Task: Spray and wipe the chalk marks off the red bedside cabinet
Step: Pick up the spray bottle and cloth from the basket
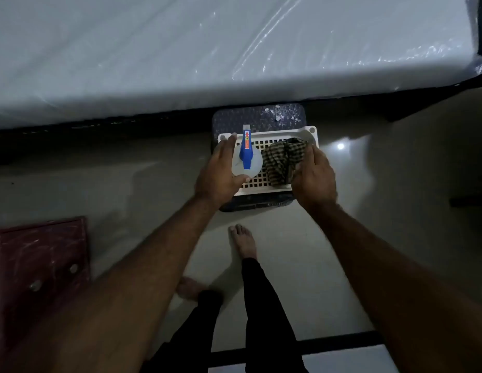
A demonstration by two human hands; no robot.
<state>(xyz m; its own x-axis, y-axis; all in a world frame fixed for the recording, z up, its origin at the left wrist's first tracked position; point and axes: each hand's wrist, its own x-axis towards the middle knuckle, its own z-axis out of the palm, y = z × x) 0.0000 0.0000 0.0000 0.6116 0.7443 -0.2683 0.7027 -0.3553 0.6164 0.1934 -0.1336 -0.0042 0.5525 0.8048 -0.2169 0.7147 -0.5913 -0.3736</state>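
Note:
A white spray bottle [254, 164] with a blue trigger head stands in a white slotted basket [311, 131]. My left hand [221, 170] curls round the bottle's left side, thumb under its near edge. Beside the bottle in the basket lies a checked brown cloth [281, 160]. My right hand [314, 179] grips the cloth's right side. The red cabinet [38, 262], streaked with white chalk marks, stands at the lower left, well apart from both hands.
The basket sits on a dark patterned stool [261, 117] against a bed with a plastic-wrapped mattress [207, 55]. My bare feet [242, 240] stand on the pale tiled floor just before the stool. A dark-framed edge [296, 345] lies behind my legs.

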